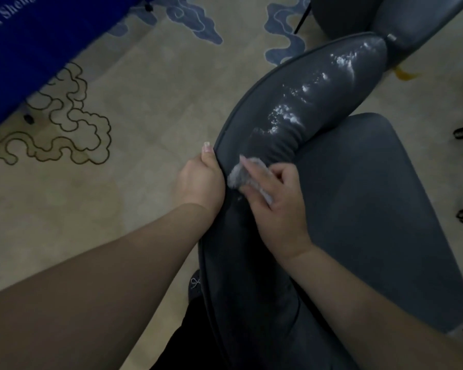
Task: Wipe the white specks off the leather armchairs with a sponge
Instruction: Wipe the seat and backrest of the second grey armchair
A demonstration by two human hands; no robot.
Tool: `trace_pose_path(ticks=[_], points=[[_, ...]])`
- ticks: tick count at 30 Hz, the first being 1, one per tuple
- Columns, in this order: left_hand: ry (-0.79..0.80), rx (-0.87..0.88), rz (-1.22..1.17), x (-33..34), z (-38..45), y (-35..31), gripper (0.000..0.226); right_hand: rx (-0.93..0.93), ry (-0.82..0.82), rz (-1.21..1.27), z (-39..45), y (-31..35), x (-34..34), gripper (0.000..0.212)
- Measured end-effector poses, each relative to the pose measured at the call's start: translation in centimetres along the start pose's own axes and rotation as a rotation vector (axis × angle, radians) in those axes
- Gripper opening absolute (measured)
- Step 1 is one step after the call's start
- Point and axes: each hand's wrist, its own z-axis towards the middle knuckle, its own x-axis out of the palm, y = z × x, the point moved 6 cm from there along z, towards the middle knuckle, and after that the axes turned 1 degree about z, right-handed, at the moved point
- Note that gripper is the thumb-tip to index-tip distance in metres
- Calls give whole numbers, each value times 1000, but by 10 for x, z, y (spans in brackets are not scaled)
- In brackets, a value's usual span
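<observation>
Under the right hand's (275,206) fingers (251,169) lay the sponge (237,174), a pale, crumpled wad pressed against the padded top of the armchair's (358,209) backrest. Those fingers lay flat along it while the thumb curled in from the side, so the sponge was pinched and held down at once. The left hand (201,182) gripped the piped outer edge of the backrest, thumb up over the rim, the other fingers hidden behind the leather.

The sponge looked soft and light, likely to squash thin under pressure; holding it across its back with flat fingers seemed the sound way to keep it from rolling. The wet leather would probably be slippery, so bracing the rim made sense.

Farther along the backrest, white specks (286,118) and a glossy smear ran up towards a second armchair (358,14). Beyond lay a patterned carpet (145,102) and a blue cloth (24,49).
</observation>
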Motion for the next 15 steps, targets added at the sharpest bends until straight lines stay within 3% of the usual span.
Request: trace_pose_path(ticks=[4, 8, 12, 15], points=[[-13, -8, -20, 0, 0, 2, 55, -41, -32, -116, 26, -7, -3, 44], [-22, 1, -42, 0, 1, 3, 55, 115, -146, -114, 84, -18, -3, 40], [-17, 2, -66, 2, 3, 4, 56, -109, -45, -111, 31, 7, 3, 40], [-21, -5, -66, 2, 3, 5, 56, -141, 39, -72, 4, 9, 0, 38]])
